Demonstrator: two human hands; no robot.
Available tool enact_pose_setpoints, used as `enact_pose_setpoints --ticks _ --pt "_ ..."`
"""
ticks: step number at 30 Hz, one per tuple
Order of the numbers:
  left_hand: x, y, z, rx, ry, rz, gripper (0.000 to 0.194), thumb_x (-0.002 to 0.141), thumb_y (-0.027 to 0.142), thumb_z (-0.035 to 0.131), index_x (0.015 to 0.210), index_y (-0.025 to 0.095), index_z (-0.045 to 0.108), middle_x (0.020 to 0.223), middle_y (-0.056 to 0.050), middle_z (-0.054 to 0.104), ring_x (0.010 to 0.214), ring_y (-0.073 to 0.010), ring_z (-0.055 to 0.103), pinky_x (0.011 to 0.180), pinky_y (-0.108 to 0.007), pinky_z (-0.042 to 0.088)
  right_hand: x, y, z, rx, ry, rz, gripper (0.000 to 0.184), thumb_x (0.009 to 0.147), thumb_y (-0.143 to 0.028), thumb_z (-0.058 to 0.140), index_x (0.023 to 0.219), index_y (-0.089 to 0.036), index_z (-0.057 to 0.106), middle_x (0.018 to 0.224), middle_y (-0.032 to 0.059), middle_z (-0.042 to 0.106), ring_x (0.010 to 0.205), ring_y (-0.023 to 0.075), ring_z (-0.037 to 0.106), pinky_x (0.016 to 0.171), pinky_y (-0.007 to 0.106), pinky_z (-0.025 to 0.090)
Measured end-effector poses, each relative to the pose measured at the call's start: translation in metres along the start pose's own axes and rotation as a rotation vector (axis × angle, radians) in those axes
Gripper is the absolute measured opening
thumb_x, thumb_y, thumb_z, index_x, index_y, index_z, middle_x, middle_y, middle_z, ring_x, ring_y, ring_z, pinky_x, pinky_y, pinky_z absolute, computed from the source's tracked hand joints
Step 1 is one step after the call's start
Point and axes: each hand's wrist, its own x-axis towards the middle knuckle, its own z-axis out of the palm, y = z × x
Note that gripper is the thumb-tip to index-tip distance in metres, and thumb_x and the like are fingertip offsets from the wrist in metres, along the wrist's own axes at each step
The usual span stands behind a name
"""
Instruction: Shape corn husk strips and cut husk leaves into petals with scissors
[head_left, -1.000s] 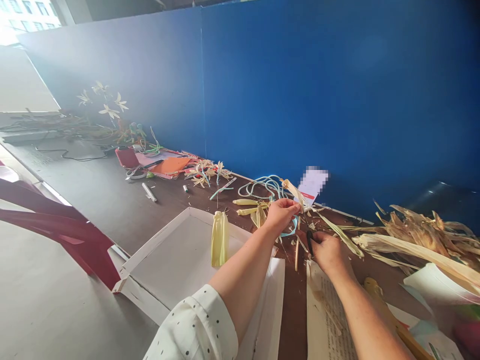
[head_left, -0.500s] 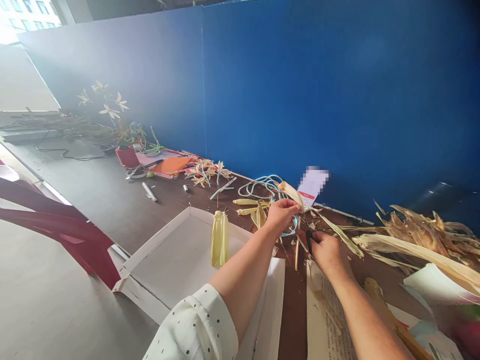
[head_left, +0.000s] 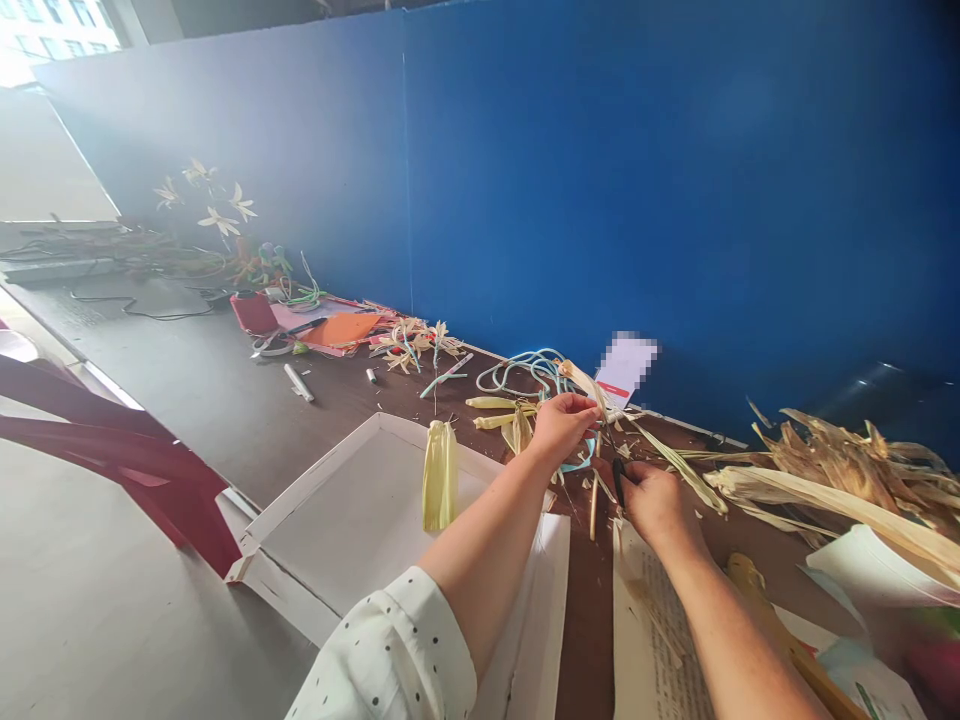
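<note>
My left hand (head_left: 564, 428) pinches a pale dried corn husk (head_left: 583, 382), whose rolled end points up and to the left. Closed around black-handled scissors (head_left: 619, 482) is my right hand (head_left: 658, 505), just right of and below the left. The blades reach up toward the underside of the husk; whether they touch it I cannot tell. Behind the left wrist lie yellowish husk pieces (head_left: 491, 405), partly hidden by it. A blue ring, perhaps a roll of tape (head_left: 581, 455), shows between the hands, with a thin stick (head_left: 594, 505) below.
A shallow white box (head_left: 322, 500) with a yellow husk piece (head_left: 439, 478) stands left of my forearm. Dried husks (head_left: 847, 460) pile up at the right. Light-blue cord (head_left: 517, 372), husk flowers (head_left: 405, 345) and a marker (head_left: 298, 384) lie farther back, before a blue partition (head_left: 600, 180).
The husk's rolled end swings slightly left, then part of the way back. Both hands stay almost in place, with the scissors still in the right one.
</note>
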Motion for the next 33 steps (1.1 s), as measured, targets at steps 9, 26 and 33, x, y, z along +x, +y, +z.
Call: enact_pose_setpoints --ticks 9,26,33 --pt "0.005 0.000 -0.001 -0.144 -0.001 -0.027 0.016 0.071 0.023 0.072 0.069 0.013 0.060 0.058 0.000 0.060 0.054 -0.0090 0.059 0.058 -0.023 0.052 -0.001 -0.006 0.002 -0.027 0.031 0.043 0.042 0.073 -0.056 0.052 0.046 -0.023 0.052 0.042 0.0007 0.050 0.041 0.0144 0.041 0.045 0.026 0.027" --pt "0.008 0.003 -0.003 -0.178 0.016 -0.044 0.012 0.072 0.012 0.068 0.064 0.012 0.059 0.054 0.001 0.059 0.050 -0.0071 0.056 0.059 -0.022 0.051 -0.005 -0.012 -0.005 -0.153 0.007 0.021 0.047 0.073 -0.062 0.054 0.047 -0.022 0.052 0.042 0.0001 0.049 0.041 0.0143 0.040 0.042 0.025 0.025" --pt "0.005 0.003 -0.004 -0.200 -0.032 -0.050 0.013 0.070 0.015 0.071 0.064 0.012 0.060 0.056 0.001 0.059 0.054 -0.0066 0.056 0.059 -0.020 0.049 -0.006 -0.009 -0.003 -0.104 0.054 -0.058 0.048 0.075 -0.062 0.051 0.050 -0.022 0.055 0.044 0.0013 0.051 0.040 0.0131 0.039 0.043 0.025 0.024"
